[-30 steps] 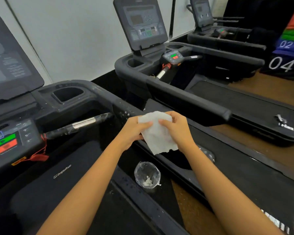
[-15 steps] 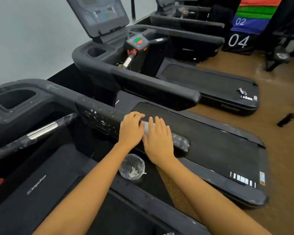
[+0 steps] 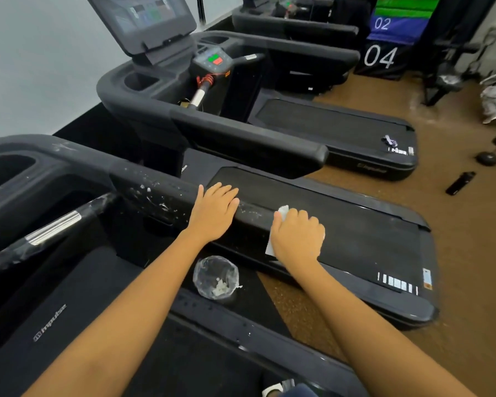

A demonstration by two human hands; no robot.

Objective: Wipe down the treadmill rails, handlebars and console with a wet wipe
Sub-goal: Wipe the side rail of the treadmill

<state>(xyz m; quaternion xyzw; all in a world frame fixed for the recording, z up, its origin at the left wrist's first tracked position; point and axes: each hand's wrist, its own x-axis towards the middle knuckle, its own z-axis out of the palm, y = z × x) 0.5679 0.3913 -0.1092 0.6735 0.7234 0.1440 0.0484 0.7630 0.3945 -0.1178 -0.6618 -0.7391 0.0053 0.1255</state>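
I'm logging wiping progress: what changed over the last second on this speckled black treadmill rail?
The white wet wipe, held up in both hands a second ago, came down onto the black side rail. The right hand now grips it alone, sliding it toward the rail's end; the left hand let go and rests flat on the rail. The clear plastic cup stayed put.

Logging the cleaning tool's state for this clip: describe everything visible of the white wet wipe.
The thin white wet wipe is draped over the black treadmill handrail, mostly hidden under the right hand, whose curled fingers press it down. One crumpled corner pokes out at the hand's far side, and a flat flap hangs down the rail's near side. Nothing else touches it.
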